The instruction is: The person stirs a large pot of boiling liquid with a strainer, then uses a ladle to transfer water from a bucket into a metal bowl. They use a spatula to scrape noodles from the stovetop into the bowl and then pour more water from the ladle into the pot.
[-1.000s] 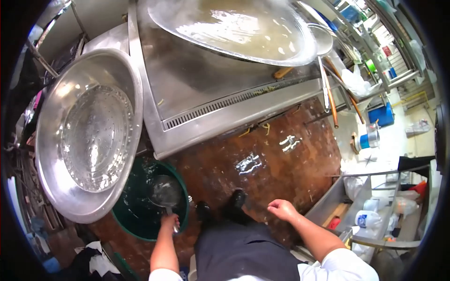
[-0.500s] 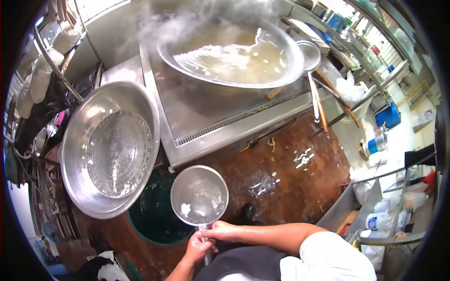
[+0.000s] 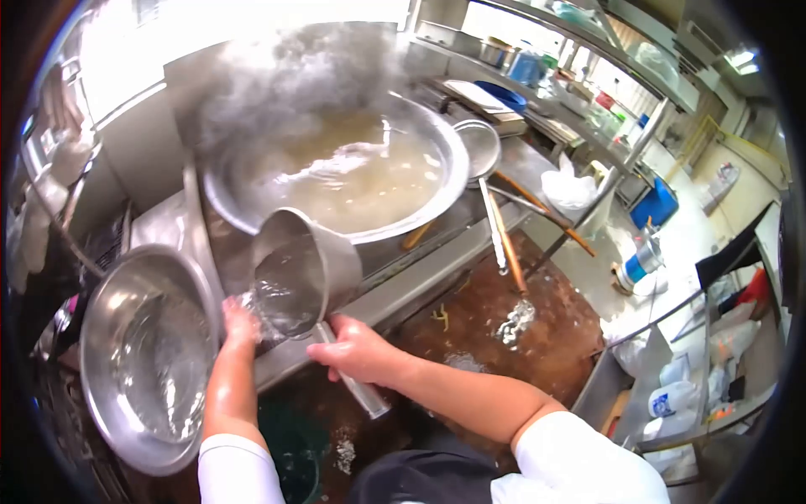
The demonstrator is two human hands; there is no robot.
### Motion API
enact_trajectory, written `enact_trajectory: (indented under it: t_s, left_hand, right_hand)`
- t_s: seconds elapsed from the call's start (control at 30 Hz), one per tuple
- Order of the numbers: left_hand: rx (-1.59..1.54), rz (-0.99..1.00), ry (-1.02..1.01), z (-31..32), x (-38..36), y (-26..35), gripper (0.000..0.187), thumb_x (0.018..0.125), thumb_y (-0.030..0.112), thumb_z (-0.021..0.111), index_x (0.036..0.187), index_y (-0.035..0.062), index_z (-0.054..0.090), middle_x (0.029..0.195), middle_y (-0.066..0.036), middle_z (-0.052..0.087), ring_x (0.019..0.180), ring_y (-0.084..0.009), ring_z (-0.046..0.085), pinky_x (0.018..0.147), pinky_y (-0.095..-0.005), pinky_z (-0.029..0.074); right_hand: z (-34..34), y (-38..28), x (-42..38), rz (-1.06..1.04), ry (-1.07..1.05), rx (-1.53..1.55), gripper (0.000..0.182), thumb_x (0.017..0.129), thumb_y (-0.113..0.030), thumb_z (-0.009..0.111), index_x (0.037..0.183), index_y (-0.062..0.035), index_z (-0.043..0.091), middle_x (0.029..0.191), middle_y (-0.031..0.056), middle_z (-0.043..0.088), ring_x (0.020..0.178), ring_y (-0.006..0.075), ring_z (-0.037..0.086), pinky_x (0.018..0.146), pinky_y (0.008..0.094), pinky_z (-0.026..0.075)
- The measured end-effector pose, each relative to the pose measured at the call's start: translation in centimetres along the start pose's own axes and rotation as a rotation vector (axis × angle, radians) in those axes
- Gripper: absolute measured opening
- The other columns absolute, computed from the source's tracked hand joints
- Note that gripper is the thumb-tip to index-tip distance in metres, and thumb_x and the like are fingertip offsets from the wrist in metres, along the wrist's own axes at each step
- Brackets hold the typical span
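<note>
A large metal ladle [image 3: 340, 265] is tilted on its side in the middle of the view, its mouth facing left, with water in and at its lip. My right hand [image 3: 357, 349] is wrapped round its handle. Beside the ladle's mouth is my left hand [image 3: 240, 323], wet; splashing water and blur hide its fingers. To the left of that hand stands a wide metal basin [image 3: 96, 370] with clear water in it. Behind the ladle, a big steaming pan [image 3: 457, 160] of cloudy liquid sits on the metal stove.
A strainer [image 3: 480, 149] rests at the pan's right edge, near wooden-handled tools [image 3: 510, 252]. Below the stove edge is a green tub [image 3: 285, 454] on the wet brown floor [image 3: 554, 311]. Shelving with bags [image 3: 672, 399] stands at the right, a blue container [image 3: 653, 202] further back.
The ladle has risen and tipped over towards the left. My left hand has left its handle and moved up beside its mouth; my right hand still holds the handle. The camera view has shifted.
</note>
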State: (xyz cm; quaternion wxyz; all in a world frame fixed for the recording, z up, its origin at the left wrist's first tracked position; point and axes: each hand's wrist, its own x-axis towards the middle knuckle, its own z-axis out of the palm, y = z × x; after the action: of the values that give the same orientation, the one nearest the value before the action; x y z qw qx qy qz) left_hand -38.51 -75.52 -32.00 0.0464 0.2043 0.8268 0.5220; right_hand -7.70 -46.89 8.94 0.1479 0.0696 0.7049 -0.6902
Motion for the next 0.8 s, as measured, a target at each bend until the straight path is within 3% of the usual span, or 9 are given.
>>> enact_trajectory:
  t_s: [0.07, 0.2, 0.27, 0.33, 0.47, 0.53, 0.57, 0.7, 0.8]
  left_hand:
    - [1.297, -0.329, -0.396, -1.2, -2.9, 19.9, 0.058, 0.09, 0.045, 0.042, 0.142, 0.0188, 0.042, 0.152, -0.011, 0.029, 0.142, -0.0327, 0.02, 0.113, -0.0582, 0.002]
    - [1.14, -0.533, -0.15, 3.8, -4.0, 24.5, 0.061, 0.083, 0.051, 0.049, 0.134, 0.0171, 0.052, 0.144, -0.015, 0.041, 0.137, -0.032, 0.033, 0.114, -0.0564, 0.005]
    - [1.202, -0.548, -0.911, 4.7, -3.4, 18.0, 0.056, 0.079, 0.047, 0.053, 0.121, 0.0113, 0.062, 0.132, -0.021, 0.052, 0.127, -0.0314, 0.047, 0.113, -0.0505, 0.019]
    - [0.913, -0.776, -0.363, 6.7, -4.8, 24.0, 0.042, 0.076, 0.03, 0.055, 0.106, 0.0046, 0.069, 0.106, -0.023, 0.066, 0.106, -0.0307, 0.063, 0.097, -0.0442, 0.043]
    - [0.532, -0.732, -0.125, 8.1, -4.8, 29.9, 0.02, 0.074, 0.007, 0.051, 0.08, -0.0004, 0.068, 0.075, -0.016, 0.067, 0.073, -0.0259, 0.066, 0.067, -0.0386, 0.05]
    - [0.447, -0.375, 0.42, 8.4, -6.6, 25.3, 0.016, 0.068, -0.004, 0.044, 0.062, 0.0036, 0.057, 0.053, -0.005, 0.053, 0.05, -0.0163, 0.051, 0.049, -0.0332, 0.041]
    - [0.363, -0.393, 0.441, 8.3, -6.9, 24.4, 0.02, 0.07, -0.007, 0.041, 0.056, 0.0064, 0.046, 0.05, -0.003, 0.046, 0.047, -0.0122, 0.042, 0.045, -0.0297, 0.035]
    - [0.0, -0.679, 0.337, 7.6, -9.0, 24.0, 0.017, 0.076, 0.0, 0.049, 0.061, 0.0039, 0.052, 0.053, -0.004, 0.049, 0.048, -0.0127, 0.044, 0.044, -0.0295, 0.035]
    - [0.197, -0.662, 0.354, 7.6, -8.3, 27.4, 0.02, 0.08, 0.015, 0.058, 0.066, 0.0015, 0.054, 0.055, -0.003, 0.051, 0.051, -0.0131, 0.048, 0.048, -0.0302, 0.039]
  right_hand:
    - [-4.4, -0.6, 1.8, 0.008, -0.069, 0.075, 0.036, 0.082, -0.02, 0.069, 0.107, 0.0014, 0.053, 0.076, 0.0034, 0.058, 0.055, 0.0098, 0.056, 0.05, 0.0247, 0.046]
    - [-14.1, -2.9, 3.7, 0.105, -0.325, 0.452, 0.019, 0.081, -0.021, 0.068, 0.084, -0.0063, 0.056, 0.07, 0.0014, 0.055, 0.051, 0.0108, 0.054, 0.047, 0.024, 0.045]
    - [-19.0, -4.3, 3.9, 0.14, -0.32, 0.519, 0.02, 0.082, -0.022, 0.07, 0.086, -0.0072, 0.057, 0.07, 0.0011, 0.055, 0.052, 0.0105, 0.054, 0.046, 0.0236, 0.044]
    - [-24.0, -5.9, 3.6, 0.111, -0.29, 0.477, 0.021, 0.082, -0.021, 0.07, 0.091, -0.0056, 0.059, 0.07, 0.0016, 0.055, 0.053, 0.0104, 0.054, 0.046, 0.0242, 0.044]
    - [-35.0, -9.3, 1.9, 0.061, -0.019, 0.236, 0.029, 0.079, -0.022, 0.072, 0.097, -0.0018, 0.061, 0.072, 0.0027, 0.058, 0.054, 0.0109, 0.055, 0.048, 0.0245, 0.046]
    - [-41.6, -9.7, 1.8, 0.102, 0.158, 0.039, 0.03, 0.077, -0.022, 0.074, 0.096, -0.0021, 0.062, 0.073, 0.0037, 0.061, 0.056, 0.0106, 0.057, 0.05, 0.0242, 0.046]
    - [-44.1, -10.7, 1.5, 0.083, 0.233, -0.044, 0.029, 0.075, -0.023, 0.074, 0.093, -0.0026, 0.063, 0.072, 0.0038, 0.061, 0.055, 0.0105, 0.057, 0.05, 0.024, 0.046]
    - [-54.8, -10.2, 2.9, 0.018, 0.444, -0.373, 0.024, 0.073, -0.02, 0.071, 0.085, -0.0008, 0.064, 0.067, 0.0043, 0.061, 0.053, 0.0115, 0.056, 0.051, 0.025, 0.045]
    - [-61.1, -8.0, 4.7, 0.012, 0.541, -0.575, 0.023, 0.071, -0.016, 0.067, 0.086, 0.0021, 0.062, 0.067, 0.0055, 0.061, 0.052, 0.0132, 0.056, 0.051, 0.0267, 0.045]
